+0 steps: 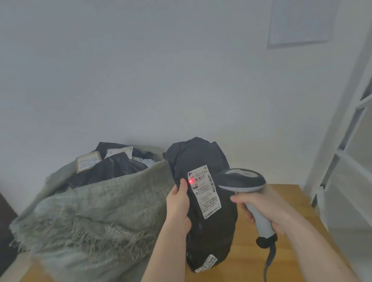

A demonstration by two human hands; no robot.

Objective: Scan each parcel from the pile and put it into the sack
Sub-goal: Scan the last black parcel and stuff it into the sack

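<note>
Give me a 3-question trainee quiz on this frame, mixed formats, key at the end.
1. True or false: the red scanner light falls on the white label of the black parcel.
2. Multiple choice: the right hand holds A) a sack, B) the scanner, C) a box.
3. Short answer: where does the grey woven sack sit relative to the held parcel, and is it empty?

Key
1. True; the red spot lies at the label's left edge, near the barcode.
2. B; the left hand grips the parcel.
3. To its left on the wooden table; not empty, parcels show at its open top.
</note>
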